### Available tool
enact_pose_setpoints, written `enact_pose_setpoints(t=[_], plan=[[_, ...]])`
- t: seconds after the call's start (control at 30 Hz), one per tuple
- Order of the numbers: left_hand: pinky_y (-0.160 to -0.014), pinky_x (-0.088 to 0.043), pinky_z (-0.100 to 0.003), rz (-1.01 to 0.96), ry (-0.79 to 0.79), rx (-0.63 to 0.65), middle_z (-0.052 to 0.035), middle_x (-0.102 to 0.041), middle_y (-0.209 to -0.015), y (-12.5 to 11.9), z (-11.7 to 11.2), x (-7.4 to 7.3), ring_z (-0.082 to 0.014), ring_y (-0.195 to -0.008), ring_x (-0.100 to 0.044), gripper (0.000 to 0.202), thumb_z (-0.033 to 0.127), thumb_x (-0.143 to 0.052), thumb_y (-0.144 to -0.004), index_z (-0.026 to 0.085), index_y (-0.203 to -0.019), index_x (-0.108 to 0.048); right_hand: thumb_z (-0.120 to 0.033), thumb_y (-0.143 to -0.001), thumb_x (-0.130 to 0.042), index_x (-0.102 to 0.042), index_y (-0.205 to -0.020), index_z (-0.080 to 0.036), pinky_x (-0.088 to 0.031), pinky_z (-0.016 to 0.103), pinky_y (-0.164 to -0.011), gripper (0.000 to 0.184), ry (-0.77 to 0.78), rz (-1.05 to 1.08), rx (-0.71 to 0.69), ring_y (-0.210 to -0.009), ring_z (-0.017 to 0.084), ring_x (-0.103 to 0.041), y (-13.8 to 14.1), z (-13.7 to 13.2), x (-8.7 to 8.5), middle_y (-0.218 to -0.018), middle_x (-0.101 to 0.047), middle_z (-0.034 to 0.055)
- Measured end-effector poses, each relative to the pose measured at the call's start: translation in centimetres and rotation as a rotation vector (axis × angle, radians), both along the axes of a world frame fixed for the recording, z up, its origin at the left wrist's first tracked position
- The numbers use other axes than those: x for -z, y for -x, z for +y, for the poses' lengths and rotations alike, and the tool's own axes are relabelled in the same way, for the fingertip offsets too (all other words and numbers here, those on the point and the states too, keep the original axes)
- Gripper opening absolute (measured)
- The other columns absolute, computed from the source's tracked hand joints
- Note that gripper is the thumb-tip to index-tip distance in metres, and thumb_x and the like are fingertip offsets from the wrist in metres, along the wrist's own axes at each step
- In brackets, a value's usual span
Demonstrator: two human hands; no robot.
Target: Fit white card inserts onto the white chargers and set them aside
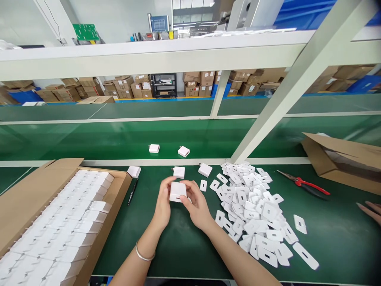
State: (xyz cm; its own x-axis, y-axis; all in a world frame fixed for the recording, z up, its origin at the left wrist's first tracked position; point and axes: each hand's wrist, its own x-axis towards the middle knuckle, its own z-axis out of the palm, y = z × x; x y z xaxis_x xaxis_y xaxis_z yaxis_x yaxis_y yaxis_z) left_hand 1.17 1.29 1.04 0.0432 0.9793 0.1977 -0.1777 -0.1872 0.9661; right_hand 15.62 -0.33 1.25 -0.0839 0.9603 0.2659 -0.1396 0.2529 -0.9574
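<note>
Between my two hands is a white charger (pixel 177 191), its slotted end turned toward me. My left hand (pixel 163 198) grips its left side, and my right hand (pixel 196 202) has fingers and thumb on its right side. Just beyond them a second white charger (pixel 179 172) lies on the green table, with another charger (pixel 205 170) to its right. A small white slotted plate (pixel 203 185) lies beside my right hand. Farther right spreads a heap of such white plates (pixel 253 206).
At left stands an open carton (pixel 119 198) packed with rows of white chargers. Near it lie a black pen (pixel 132 191) and a charger (pixel 134 171). Red-handled pliers (pixel 303 184), a cardboard box (pixel 342 159) and another person's hand (pixel 370 210) are at right. A slanted post (pixel 276 95) crosses the bench.
</note>
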Motion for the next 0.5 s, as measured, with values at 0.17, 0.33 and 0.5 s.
enact_pose_setpoints(t=[0.17,0.33,0.5], plan=[[-0.089,-0.050,-0.035,-0.242,0.286,0.162,-0.0090,-0.066,-0.129,0.1,-0.1,-1.3,-0.0256,-0.110,-0.063,0.056,0.063,-0.048,-0.100,0.027,-0.142,-0.055,-0.044,-0.098,-0.062,-0.054,-0.141,-0.035,-0.047,0.044,-0.109,0.044,-0.057,-0.136,-0.012,-0.125,0.026,-0.056,-0.3,0.1,-0.1,-0.130,-0.055,0.0070],[-0.102,-0.048,-0.041,-0.346,0.287,0.315,-0.0121,-0.060,-0.144,1.1,-1.3,-3.3,-0.0277,-0.120,-0.062,0.059,0.051,-0.059,-0.100,0.028,-0.152,-0.046,-0.045,-0.101,-0.057,-0.047,-0.150,-0.037,-0.046,0.044,-0.110,0.050,-0.058,-0.226,-0.093,-0.130,0.026,-0.053,-0.9,-0.1,-0.9,-0.148,-0.051,0.0064],[-0.098,-0.051,-0.039,-0.062,0.166,0.192,-0.0105,-0.066,-0.126,4.1,-2.5,-4.6,-0.0248,-0.109,-0.065,0.058,0.047,-0.068,-0.094,0.028,-0.146,-0.050,-0.040,-0.099,-0.061,-0.035,-0.156,-0.036,-0.039,0.048,-0.119,0.063,-0.075,-0.340,-0.144,-0.143,0.026,-0.046,-0.5,-0.8,-1.1,-0.157,-0.046,0.0061]])
